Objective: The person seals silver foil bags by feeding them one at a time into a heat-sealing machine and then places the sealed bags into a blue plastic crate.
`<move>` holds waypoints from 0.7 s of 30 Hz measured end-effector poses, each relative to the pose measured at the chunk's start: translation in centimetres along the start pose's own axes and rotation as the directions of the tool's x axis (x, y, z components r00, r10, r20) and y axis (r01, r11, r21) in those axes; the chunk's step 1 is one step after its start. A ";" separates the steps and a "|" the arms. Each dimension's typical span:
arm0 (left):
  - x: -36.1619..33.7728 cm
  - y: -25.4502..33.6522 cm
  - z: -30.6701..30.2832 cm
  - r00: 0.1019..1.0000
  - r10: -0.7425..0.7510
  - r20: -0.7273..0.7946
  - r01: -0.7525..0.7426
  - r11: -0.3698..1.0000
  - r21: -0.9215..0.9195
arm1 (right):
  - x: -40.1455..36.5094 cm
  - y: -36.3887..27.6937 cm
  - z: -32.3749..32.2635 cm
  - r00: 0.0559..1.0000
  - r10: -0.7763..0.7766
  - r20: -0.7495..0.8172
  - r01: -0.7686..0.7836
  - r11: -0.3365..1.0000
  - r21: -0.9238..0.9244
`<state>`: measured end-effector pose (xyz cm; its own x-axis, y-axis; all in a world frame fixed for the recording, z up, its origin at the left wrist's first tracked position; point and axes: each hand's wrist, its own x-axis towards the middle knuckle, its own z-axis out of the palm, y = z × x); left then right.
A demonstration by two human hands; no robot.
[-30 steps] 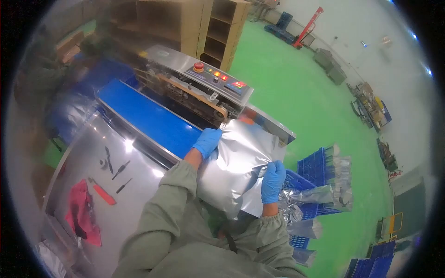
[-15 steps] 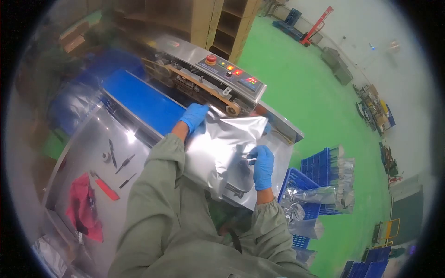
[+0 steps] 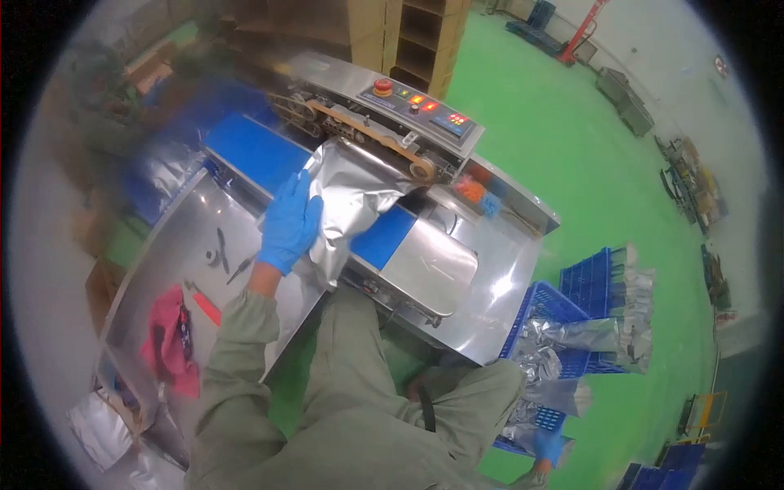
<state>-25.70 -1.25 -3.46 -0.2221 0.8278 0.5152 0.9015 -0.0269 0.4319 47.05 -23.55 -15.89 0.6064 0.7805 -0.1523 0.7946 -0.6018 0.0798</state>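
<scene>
My left hand (image 3: 292,220), in a blue glove, lies with fingers stretched out against the left side of a silver foil bag (image 3: 351,200). The bag rests over the blue conveyor belt (image 3: 257,155), its upper edge in the band of a sealing machine (image 3: 392,114). Low on the right, my right hand (image 3: 549,447), also gloved in blue, reaches down to the foil bags (image 3: 567,396) in and over the blue baskets (image 3: 531,306). Its fingers are small and blurred there, and I cannot tell whether they grip a bag.
On the steel table (image 3: 233,306) to the left lie a red-handled knife (image 3: 206,306), small tools and a red cloth (image 3: 170,343). A metal plate (image 3: 433,265) stands beside the belt. Cardboard boxes (image 3: 367,37) rise behind the machine. Green floor (image 3: 523,147) stretches to the right.
The foil bag has moved left and up into the sealer's band. My right hand has let go of it and dropped to the baskets. My left hand now lies flat on the bag's side.
</scene>
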 end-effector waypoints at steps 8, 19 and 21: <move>-4.9 1.3 -0.2 0.992 -0.083 -0.099 0.102 0.974 0.203 | -3.8 7.0 10.7 0.659 0.251 0.709 -0.594 0.752 0.285; -12.1 1.3 -0.7 0.978 -0.168 0.122 0.175 0.983 -0.048 | 2.6 6.5 6.6 0.774 0.340 -0.533 -0.359 0.930 0.073; -14.4 1.1 -0.2 0.968 -0.192 0.163 0.206 0.976 -0.075 | 3.4 6.4 5.6 0.830 0.381 -0.407 -0.367 0.923 0.117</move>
<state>-21.60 -13.25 -10.29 -0.3274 0.8977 0.2948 0.8059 0.1025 0.5831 54.01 -25.70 -21.42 0.8182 0.4873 0.3052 0.5076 -0.8615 0.0147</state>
